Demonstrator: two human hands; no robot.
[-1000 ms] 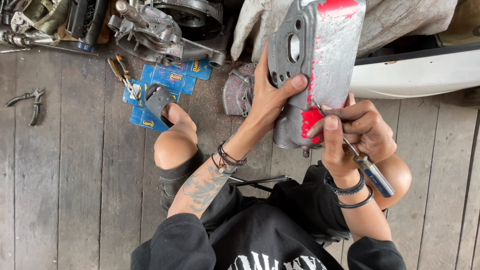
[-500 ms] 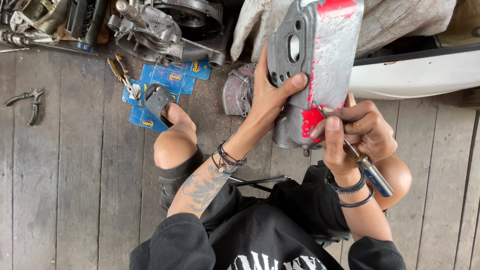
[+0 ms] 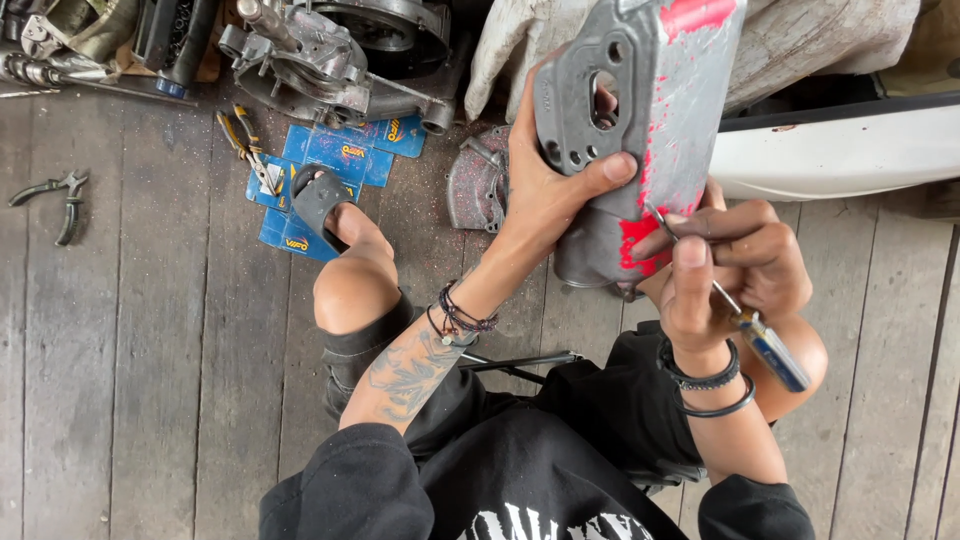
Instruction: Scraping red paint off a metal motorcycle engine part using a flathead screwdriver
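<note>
A grey metal engine cover [image 3: 640, 110] with patches of red paint is held upright in front of me. My left hand [image 3: 550, 185] grips its left side, thumb across the front. My right hand [image 3: 730, 265] holds a screwdriver [image 3: 745, 325] with a blue and yellow handle, its thin tip pressed against the red paint low on the cover. My knees are bent and I sit on the wooden floor.
An engine block [image 3: 330, 50] and other metal parts lie at the top left. Pliers [image 3: 60, 195] rest on the planks [image 3: 130, 350] at left, and blue packets [image 3: 320, 165] with another pair of pliers lie by my foot. A white panel [image 3: 850, 150] is at right.
The screwdriver tip has shifted slightly along the red paint on the cover. My left hand keeps the same grip.
</note>
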